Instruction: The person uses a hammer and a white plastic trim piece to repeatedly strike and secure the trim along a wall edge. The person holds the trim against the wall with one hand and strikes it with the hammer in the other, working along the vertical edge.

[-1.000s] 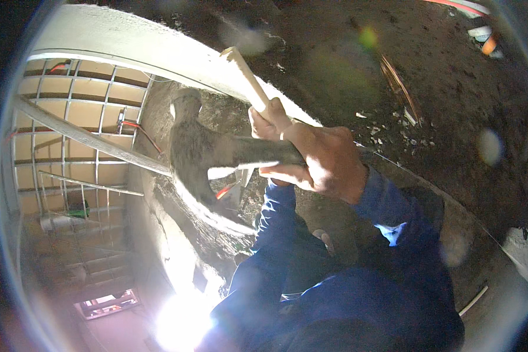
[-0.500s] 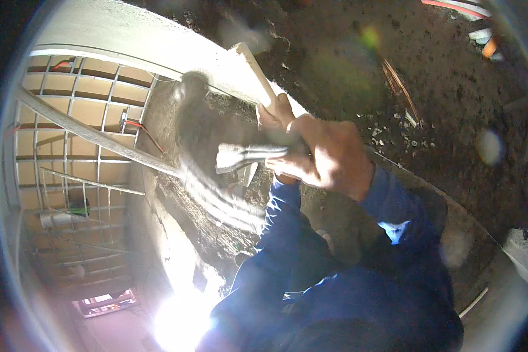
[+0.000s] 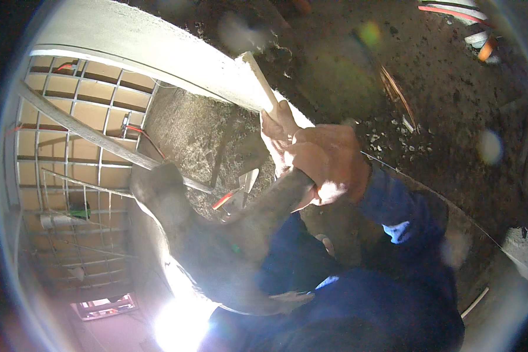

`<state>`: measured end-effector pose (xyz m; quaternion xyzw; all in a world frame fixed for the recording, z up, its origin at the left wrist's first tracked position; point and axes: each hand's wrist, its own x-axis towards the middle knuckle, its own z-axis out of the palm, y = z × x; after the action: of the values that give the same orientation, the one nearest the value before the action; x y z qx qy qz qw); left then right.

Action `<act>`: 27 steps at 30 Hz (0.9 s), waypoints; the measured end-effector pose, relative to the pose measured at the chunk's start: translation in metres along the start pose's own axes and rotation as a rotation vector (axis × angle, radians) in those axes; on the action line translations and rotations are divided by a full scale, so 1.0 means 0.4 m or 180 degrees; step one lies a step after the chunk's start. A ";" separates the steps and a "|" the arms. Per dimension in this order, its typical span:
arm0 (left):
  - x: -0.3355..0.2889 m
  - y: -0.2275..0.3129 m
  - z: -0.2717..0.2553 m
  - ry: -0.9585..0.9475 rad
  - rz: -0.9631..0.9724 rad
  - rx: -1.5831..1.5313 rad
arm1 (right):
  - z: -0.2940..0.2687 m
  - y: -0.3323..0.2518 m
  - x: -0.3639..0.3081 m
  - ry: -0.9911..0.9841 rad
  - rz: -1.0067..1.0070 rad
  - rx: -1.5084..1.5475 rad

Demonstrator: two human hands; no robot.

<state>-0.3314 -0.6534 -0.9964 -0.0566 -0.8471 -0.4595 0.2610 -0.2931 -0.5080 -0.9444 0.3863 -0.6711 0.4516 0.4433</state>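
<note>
My left hand (image 3: 274,130) is closed around a pale stick-like piece (image 3: 258,79). Its flat far end juts past my fingers beside the white ledge (image 3: 176,56); its lower part is hidden in my grip. Close against it, my right hand (image 3: 337,158) makes a fist on the handle of a dark claw hammer (image 3: 217,246). The hammer's head looms large in the lower left, over my left sleeve, its curved claw toward the bottom. Behind it on the rough surface lies a small trowel (image 3: 247,180), with an orange-red part showing beside the hammer.
A long pole (image 3: 94,132) slants across a metal grid (image 3: 70,117) on the left. Thin brown strips (image 3: 399,97) and pale rubble (image 3: 402,138) lie on dark ground to the right. A bright light (image 3: 182,325) glares at the lower left.
The hammer has swung from a blurred position beside my hands down and left in the picture, looking larger now. My left hand keeps the stick-like piece in nearly the same place.
</note>
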 end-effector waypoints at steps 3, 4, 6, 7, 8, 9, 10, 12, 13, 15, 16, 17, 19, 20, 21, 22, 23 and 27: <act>0.001 -0.015 0.005 -0.0061 0.0228 0.0147 | 0.006 0.025 -0.005 -0.0514 0.1782 -0.0606; 0.001 -0.022 0.009 -0.0141 0.0430 0.0530 | 0.012 0.042 0.004 -0.0310 0.2072 -0.0800; 0.005 -0.037 0.023 -0.0029 0.0637 0.0263 | 0.014 0.035 0.003 -0.0563 0.2399 -0.0376; 0.006 -0.043 0.034 0.0198 0.0503 -0.0065 | 0.010 0.015 -0.006 -0.0296 0.2001 -0.0159; 0.007 -0.045 0.042 0.0448 0.0465 -0.0320 | 0.008 0.001 -0.006 -0.0107 0.1549 0.0105; 0.011 -0.046 0.049 0.0403 0.0241 -0.0299 | 0.005 0.000 -0.002 -0.0039 0.1033 0.0113; 0.010 -0.043 0.050 0.0364 -0.0018 -0.0264 | 0.002 -0.014 -0.001 -0.0148 0.0652 0.0071; 0.021 -0.036 0.053 0.0316 -0.0453 -0.0231 | -0.005 -0.011 0.012 -0.0317 0.0642 -0.0300; 0.024 -0.036 0.050 0.0293 -0.0667 -0.0203 | -0.009 0.009 0.022 -0.0538 0.1038 -0.0328; 0.016 -0.050 0.044 0.0230 -0.0031 0.0006 | -0.009 0.026 0.029 -0.0972 0.2363 -0.1024; 0.011 -0.068 0.043 0.0164 0.0307 0.0165 | -0.009 0.030 0.028 -0.0716 0.2208 -0.1039; 0.004 -0.093 0.042 0.0023 0.0500 0.0039 | -0.005 0.028 0.027 -0.0738 0.2158 -0.0733; -0.043 -0.159 0.048 -0.0264 0.0153 -0.1856 | 0.002 0.011 0.017 -0.0787 0.2286 -0.0114; -0.069 -0.192 0.058 -0.0190 -0.0240 -0.2931 | 0.002 -0.002 0.008 -0.0563 0.1642 0.0040; -0.071 -0.227 0.071 -0.0202 -0.0298 -0.2742 | 0.012 0.002 0.005 -0.0047 0.0864 -0.0049; -0.072 -0.251 0.079 -0.0217 -0.0340 -0.2549 | 0.016 -0.001 -0.001 -0.0078 0.0557 -0.0135; -0.068 -0.264 0.082 -0.0234 -0.0370 -0.2352 | 0.021 0.010 -0.002 -0.0001 0.0509 -0.0212; -0.012 -0.211 0.049 -0.0294 0.0235 -0.0564 | 0.023 0.055 0.009 -0.0418 0.2165 -0.1031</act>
<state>-0.3633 -0.6853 -1.0707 -0.1318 -0.8116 -0.5195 0.2324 -0.3168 -0.5106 -0.9486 0.0945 -0.8506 0.4353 0.2795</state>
